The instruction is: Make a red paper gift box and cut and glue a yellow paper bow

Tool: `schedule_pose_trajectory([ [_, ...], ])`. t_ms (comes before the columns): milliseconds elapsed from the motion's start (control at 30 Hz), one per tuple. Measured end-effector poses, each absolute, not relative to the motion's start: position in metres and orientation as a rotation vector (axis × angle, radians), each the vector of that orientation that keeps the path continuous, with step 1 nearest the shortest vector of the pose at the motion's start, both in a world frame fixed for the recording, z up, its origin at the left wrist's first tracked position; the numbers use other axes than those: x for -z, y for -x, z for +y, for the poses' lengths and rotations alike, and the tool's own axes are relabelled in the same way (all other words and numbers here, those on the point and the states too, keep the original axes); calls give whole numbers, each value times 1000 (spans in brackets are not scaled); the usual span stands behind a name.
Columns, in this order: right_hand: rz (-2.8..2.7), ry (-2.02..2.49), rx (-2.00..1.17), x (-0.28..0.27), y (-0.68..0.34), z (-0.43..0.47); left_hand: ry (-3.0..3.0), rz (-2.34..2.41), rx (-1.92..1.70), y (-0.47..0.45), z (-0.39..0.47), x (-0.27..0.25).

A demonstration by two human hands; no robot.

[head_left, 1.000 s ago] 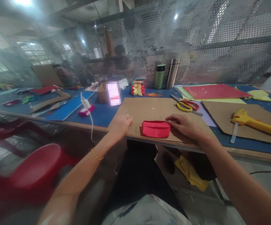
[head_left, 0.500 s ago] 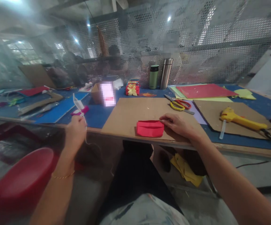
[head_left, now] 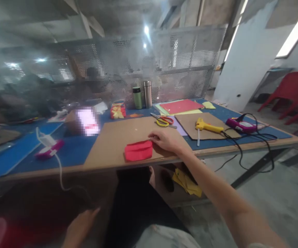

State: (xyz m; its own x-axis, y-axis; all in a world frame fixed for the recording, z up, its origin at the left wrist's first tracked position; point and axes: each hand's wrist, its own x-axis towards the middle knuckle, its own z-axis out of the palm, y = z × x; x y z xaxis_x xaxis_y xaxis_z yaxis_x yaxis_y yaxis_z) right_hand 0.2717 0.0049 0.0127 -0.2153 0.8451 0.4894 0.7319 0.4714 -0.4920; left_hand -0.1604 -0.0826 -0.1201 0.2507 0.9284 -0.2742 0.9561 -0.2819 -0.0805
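Note:
A small red folded pouch [head_left: 138, 150], of paper or felt, lies near the front edge of a brown cardboard sheet [head_left: 115, 132]. My right hand [head_left: 164, 142] rests on the cardboard with its fingertips closed at the pouch's upper right corner. Below the table edge, left of my legs, my left hand [head_left: 82, 224] is blurred and dim; whether it holds anything does not show. Above it, a white charger plug [head_left: 47, 140] sits in a purple power strip [head_left: 49, 150], its white cable hanging over the edge.
Scissors [head_left: 164, 121] lie behind my right hand. Farther right are a yellow glue gun [head_left: 209, 126] on cardboard and another purple power strip [head_left: 242, 125] with black cords. A green bottle [head_left: 137, 98] and steel flask [head_left: 147, 94] stand at the back. A lit, pixelated screen [head_left: 87, 120] stands left.
My left hand has dropped from beside the white cable and plug to below the table edge. The view has turned right. My right hand stays at the red pouch's corner.

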Motion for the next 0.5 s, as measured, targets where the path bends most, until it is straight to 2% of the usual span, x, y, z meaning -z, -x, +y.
schedule_pose_trajectory([
  [100,-1946,1306,-197,-13,-274,2,-2253,1882,498,153,-88,95],
  [233,-1908,1326,-197,-13,-274,3,-2166,1594,-428,120,-88,45],
  [300,-1896,1318,-188,-13,-274,2,-2179,1472,-769,97,-83,21],
  [433,-1836,1299,-96,-16,-275,-5,-2301,1353,-1104,53,-59,-13],
  [500,-1811,1282,-66,-15,-274,-11,-2382,1294,-1133,38,-41,-21],
])
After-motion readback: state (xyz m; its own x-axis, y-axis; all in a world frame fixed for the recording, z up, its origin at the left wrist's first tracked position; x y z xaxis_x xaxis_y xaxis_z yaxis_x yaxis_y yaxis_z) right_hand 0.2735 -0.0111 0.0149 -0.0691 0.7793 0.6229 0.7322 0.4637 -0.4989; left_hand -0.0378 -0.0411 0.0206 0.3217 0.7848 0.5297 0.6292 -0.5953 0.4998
